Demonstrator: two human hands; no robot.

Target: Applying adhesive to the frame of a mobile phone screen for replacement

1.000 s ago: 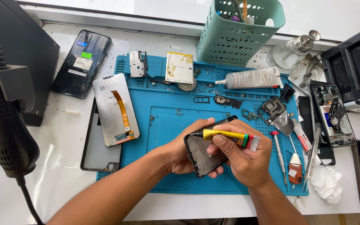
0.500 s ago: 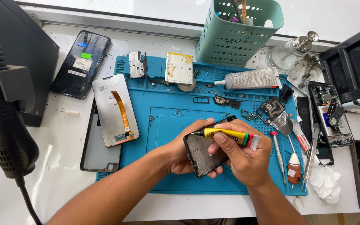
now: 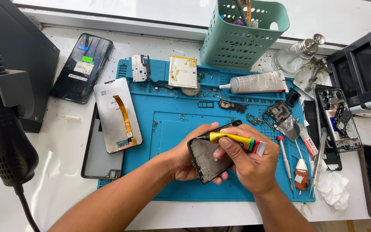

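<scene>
Hands (image 3: 185,157), two, one phone frame (image 3: 209,157), one glue tube (image 3: 235,141)

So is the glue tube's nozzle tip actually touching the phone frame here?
Cannot tell. In the head view the yellow glue tube tip meets the phone frame edge, but contact or gap isn't plain.

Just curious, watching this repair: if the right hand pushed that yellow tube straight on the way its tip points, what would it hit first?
Probably the left hand: the yellow tube in the right hand points left across the phone frame, toward the left thumb, though depth is unclear.
</scene>
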